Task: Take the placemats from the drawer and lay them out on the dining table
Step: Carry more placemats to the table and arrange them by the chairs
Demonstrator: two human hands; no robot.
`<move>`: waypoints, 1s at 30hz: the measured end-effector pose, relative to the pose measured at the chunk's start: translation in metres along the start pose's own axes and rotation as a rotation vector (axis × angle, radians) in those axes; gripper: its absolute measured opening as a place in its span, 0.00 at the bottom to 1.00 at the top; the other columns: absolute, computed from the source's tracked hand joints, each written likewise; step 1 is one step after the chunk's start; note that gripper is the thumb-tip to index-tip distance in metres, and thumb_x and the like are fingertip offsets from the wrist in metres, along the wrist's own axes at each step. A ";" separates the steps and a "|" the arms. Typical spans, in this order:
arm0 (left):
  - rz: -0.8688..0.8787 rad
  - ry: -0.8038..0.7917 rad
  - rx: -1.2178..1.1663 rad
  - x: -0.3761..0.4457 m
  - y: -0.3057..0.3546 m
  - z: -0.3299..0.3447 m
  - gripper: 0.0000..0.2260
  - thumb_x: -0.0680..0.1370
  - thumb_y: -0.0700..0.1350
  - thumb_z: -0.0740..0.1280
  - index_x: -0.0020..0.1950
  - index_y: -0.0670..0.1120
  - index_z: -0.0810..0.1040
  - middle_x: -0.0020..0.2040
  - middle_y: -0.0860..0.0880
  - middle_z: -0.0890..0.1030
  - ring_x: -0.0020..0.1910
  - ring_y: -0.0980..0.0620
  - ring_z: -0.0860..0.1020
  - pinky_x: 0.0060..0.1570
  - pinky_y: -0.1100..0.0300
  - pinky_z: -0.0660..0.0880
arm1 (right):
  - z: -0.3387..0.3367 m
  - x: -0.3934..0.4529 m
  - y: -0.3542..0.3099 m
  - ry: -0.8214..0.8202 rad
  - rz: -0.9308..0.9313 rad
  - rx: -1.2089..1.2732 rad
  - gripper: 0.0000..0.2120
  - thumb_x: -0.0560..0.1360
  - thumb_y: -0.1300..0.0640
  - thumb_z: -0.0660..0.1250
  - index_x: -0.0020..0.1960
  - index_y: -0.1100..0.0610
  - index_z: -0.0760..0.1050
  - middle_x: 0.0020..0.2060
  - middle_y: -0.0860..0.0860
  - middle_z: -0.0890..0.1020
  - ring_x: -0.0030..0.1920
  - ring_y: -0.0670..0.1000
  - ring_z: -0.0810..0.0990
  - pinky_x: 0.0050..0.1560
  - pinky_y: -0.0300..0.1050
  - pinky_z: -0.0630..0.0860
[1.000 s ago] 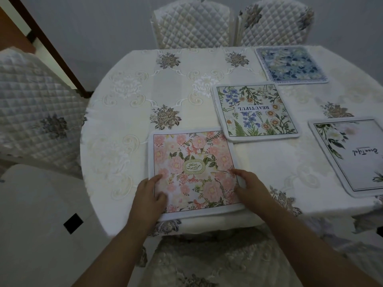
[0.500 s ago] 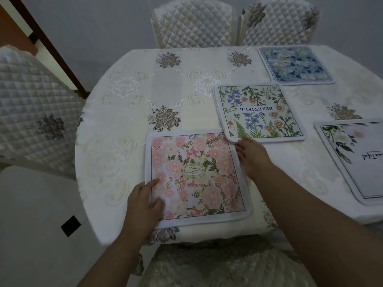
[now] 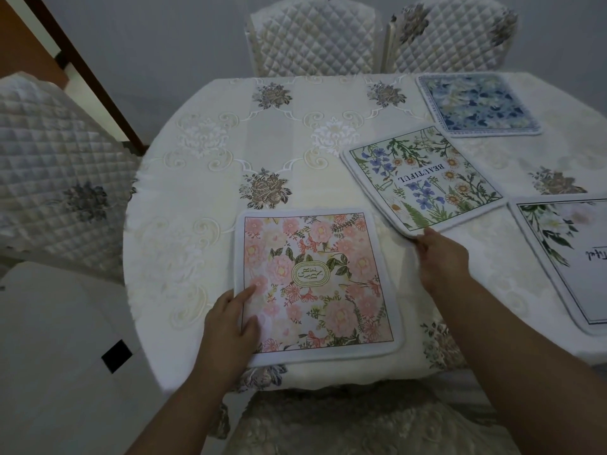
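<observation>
Right hand pinches near corner of wildflower placemat; mat lies askew, straight beyond hand, mid-table; left hand flat on pink placemat at near table edge

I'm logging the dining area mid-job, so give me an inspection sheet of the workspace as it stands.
Surface: round table under a cream embroidered cloth.
Job's things: four placemats out. Pink floral mat lies flat at the near edge; wildflower mat lies skewed; blue mat at the far side; white mat at the right, cut off by the frame.
Clutter: nothing seen.
Grippers: left hand rests flat on the pink mat's near left corner; right hand holds the wildflower mat's near corner, grip partly hidden.
Cables: nothing seen.
Surroundings: quilted chairs at the far side and left, pale floor, wooden door frame.
</observation>
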State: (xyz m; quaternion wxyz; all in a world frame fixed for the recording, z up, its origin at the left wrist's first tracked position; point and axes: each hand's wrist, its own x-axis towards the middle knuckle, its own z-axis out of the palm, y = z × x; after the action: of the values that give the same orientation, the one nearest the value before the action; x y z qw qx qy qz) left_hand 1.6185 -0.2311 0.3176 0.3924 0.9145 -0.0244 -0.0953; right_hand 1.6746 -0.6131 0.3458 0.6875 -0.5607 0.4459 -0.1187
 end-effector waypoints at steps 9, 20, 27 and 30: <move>0.037 -0.079 0.116 0.008 -0.002 0.001 0.28 0.80 0.51 0.66 0.78 0.64 0.62 0.70 0.51 0.71 0.68 0.47 0.69 0.67 0.45 0.71 | 0.006 -0.038 0.023 -0.018 -0.348 -0.650 0.27 0.76 0.58 0.67 0.74 0.58 0.69 0.71 0.54 0.67 0.57 0.49 0.76 0.63 0.45 0.75; 0.353 -0.121 0.602 -0.006 0.030 0.041 0.27 0.84 0.60 0.46 0.83 0.57 0.44 0.83 0.51 0.41 0.81 0.49 0.35 0.79 0.46 0.44 | -0.007 -0.114 0.113 -0.515 -0.967 -1.520 0.36 0.81 0.32 0.46 0.82 0.46 0.39 0.81 0.51 0.40 0.80 0.53 0.36 0.79 0.61 0.44; 0.223 -0.120 0.656 -0.013 0.009 0.039 0.33 0.82 0.65 0.39 0.83 0.50 0.39 0.83 0.50 0.39 0.81 0.51 0.35 0.79 0.46 0.43 | -0.047 -0.095 0.102 -0.441 -0.755 -1.520 0.39 0.80 0.30 0.40 0.80 0.51 0.30 0.79 0.49 0.33 0.78 0.47 0.30 0.80 0.52 0.41; 0.140 -0.132 0.649 -0.006 0.014 0.033 0.35 0.81 0.67 0.36 0.81 0.48 0.33 0.81 0.48 0.33 0.79 0.50 0.30 0.79 0.47 0.36 | -0.055 -0.083 0.095 -0.425 -0.699 -1.465 0.39 0.80 0.31 0.40 0.81 0.54 0.33 0.80 0.51 0.35 0.78 0.48 0.30 0.80 0.53 0.43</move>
State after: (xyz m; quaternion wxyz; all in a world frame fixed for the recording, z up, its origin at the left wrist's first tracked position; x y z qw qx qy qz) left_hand 1.6067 -0.2636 0.3063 0.0840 0.9797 -0.1415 -0.1143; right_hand 1.5542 -0.5621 0.3039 0.1425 -0.9818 0.0717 0.1027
